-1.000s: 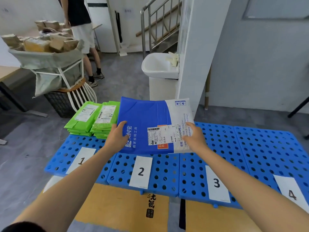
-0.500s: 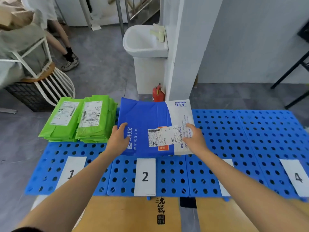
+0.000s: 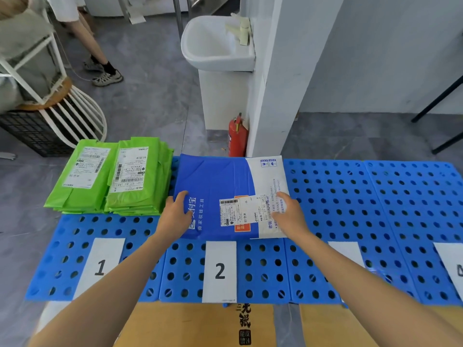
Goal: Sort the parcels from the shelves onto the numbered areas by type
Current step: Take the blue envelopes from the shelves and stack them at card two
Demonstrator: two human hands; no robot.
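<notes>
A large blue and white parcel (image 3: 220,181) with a shipping label lies flat over the far part of the blue perforated pallet (image 3: 350,196), behind the paper label "2" (image 3: 220,270). My left hand (image 3: 175,216) grips its left edge, thumb on top. My right hand (image 3: 288,216) grips its right white edge the same way. Two stacks of green parcels (image 3: 82,176) (image 3: 136,176) sit behind label "1" (image 3: 100,266). My right arm partly covers label "3" (image 3: 348,251). Label "4" (image 3: 453,266) is cut off at the right edge.
Behind the pallet stand a white pillar (image 3: 275,71), a white sink (image 3: 215,43) and a red fire extinguisher (image 3: 236,136). A person's legs (image 3: 100,66) are at back left, near a white chair (image 3: 75,116) and a black crate (image 3: 32,131). Cardboard sheets (image 3: 190,326) lie at the pallet's near edge.
The blue parcel has come down from a raised tilt to lie low over area 2, both hands still on its edges. My view has tipped downward.
</notes>
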